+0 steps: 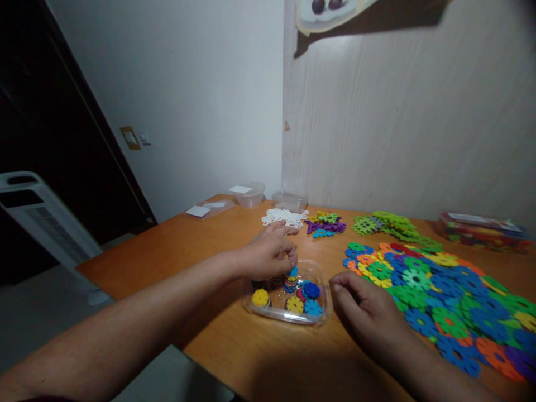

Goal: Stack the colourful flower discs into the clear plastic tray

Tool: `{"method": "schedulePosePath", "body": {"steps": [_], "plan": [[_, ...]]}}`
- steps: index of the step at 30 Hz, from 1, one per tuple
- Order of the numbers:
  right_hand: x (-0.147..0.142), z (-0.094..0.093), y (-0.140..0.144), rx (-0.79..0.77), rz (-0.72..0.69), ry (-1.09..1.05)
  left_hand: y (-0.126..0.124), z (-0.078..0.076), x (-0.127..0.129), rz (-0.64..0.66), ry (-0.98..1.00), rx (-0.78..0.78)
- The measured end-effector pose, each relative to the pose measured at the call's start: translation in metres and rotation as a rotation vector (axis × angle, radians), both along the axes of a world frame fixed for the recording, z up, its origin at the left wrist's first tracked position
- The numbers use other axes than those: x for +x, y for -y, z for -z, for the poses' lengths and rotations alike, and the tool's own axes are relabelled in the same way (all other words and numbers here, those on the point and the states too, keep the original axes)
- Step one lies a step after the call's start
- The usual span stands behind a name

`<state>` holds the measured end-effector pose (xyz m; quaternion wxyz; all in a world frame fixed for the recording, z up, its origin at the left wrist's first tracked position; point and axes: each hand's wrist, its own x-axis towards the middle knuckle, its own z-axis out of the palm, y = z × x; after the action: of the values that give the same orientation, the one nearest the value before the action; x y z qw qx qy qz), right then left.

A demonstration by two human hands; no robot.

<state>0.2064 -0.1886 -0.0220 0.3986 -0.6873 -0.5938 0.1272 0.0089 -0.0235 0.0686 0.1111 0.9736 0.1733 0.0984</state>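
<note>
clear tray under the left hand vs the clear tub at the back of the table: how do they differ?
The clear tray holds coloured snowflake discs; the clear tub shows no discs, only a white label on top. The tray sits near the front edge under the left hand; the tub stands by the wall, untouched. The tray looks shallower. Both are clear plastic.
</note>
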Motion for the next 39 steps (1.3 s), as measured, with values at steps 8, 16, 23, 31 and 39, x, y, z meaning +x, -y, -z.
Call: {"method": "schedulePosePath", "body": {"steps": [8, 16, 23, 31, 39], "plan": [[0.000, -0.001, 0.000, -0.013, 0.001, -0.006, -0.004, 0.012, -0.002, 0.002, 0.085, -0.026], [0.000, 0.001, -0.002, -0.009, -0.014, -0.015, 0.006, 0.003, -0.001, 0.131, 0.048, 0.055], [0.001, 0.001, -0.001, -0.001, -0.015, 0.007, 0.019, 0.003, 0.007, 0.220, -0.053, 0.212], [0.000, 0.000, -0.001, 0.007, -0.023, -0.010, 0.019, -0.001, 0.011, 0.238, -0.079, 0.250], [-0.002, -0.003, 0.002, -0.007, -0.020, -0.016, 0.018, -0.002, 0.016, 0.242, -0.116, 0.250]]}}
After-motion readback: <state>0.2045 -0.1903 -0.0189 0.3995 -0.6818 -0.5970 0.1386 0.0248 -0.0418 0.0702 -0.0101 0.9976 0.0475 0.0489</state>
